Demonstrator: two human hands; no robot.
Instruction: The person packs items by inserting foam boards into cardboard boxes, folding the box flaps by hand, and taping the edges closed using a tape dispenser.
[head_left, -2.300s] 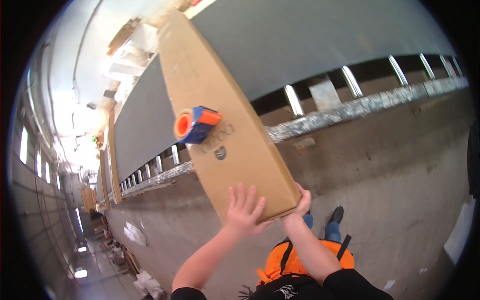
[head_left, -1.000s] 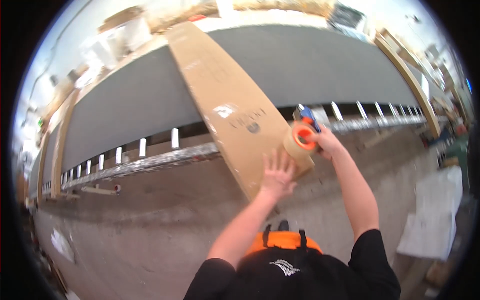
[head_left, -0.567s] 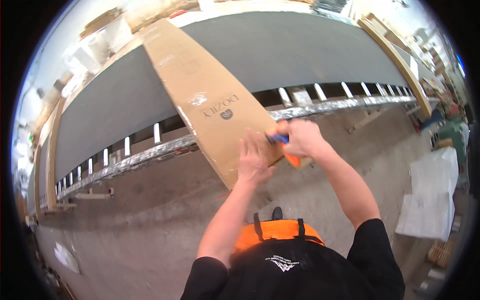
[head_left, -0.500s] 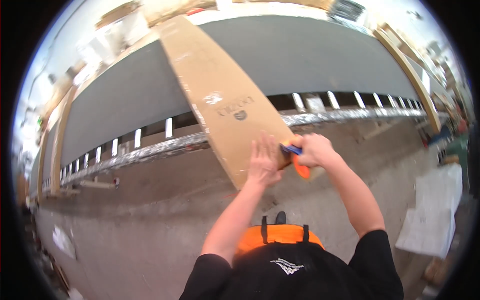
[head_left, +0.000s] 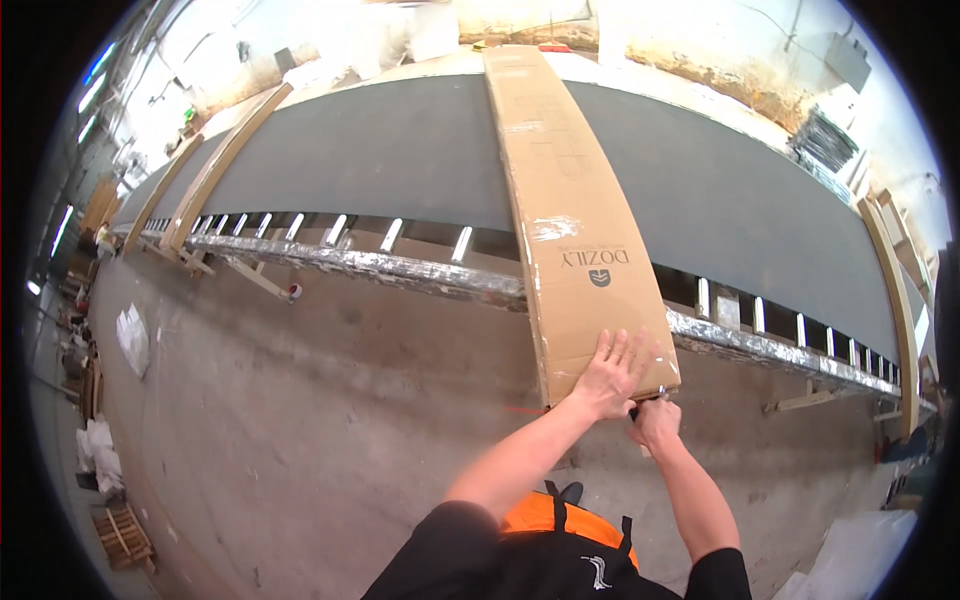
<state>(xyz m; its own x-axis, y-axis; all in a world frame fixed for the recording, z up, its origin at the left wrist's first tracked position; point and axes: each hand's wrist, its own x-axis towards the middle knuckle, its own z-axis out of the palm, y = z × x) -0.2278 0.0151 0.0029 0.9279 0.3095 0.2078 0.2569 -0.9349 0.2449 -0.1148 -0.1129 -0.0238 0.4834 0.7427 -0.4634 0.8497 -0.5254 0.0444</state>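
R grip (head_left: 656, 425) is curled round a dark thing (head_left: 634, 412), mostly hidden by fingers, so can't tell what it is tbh; a small shiny bit pokes up right at the box edge. L grip (head_left: 607, 385) is flat w/ fingers spread, pressed on top of the box just beside it.

Biggest to smallest: floor (head_left: 300, 400) is grey concrete, fading into the black fisheye rim. Conveyor belt (head_left: 380, 150) is dark grey, runs L to R, both ends hard to make out. Long cardboard box (head_left: 560, 190) lies across it, near end sticking out past the metal rail (head_left: 410, 268) towards the person, far end beyond the belt's far edge. Dark print + crest on top, plus glossy clear patches. White sheeting (head_left: 850, 555) bottom R is cut off by the rim. Orange garment (head_left: 535, 513) at the waist is partly hidden by the black shirt (head_left: 450, 555). Pallet (head_left: 123, 538) bottom L, wood, small. Shiny rollers (head_left: 393, 235) show along the near side of the belt; the box blocks some. Only part of one dark shoe (head_left: 572, 493) shows.
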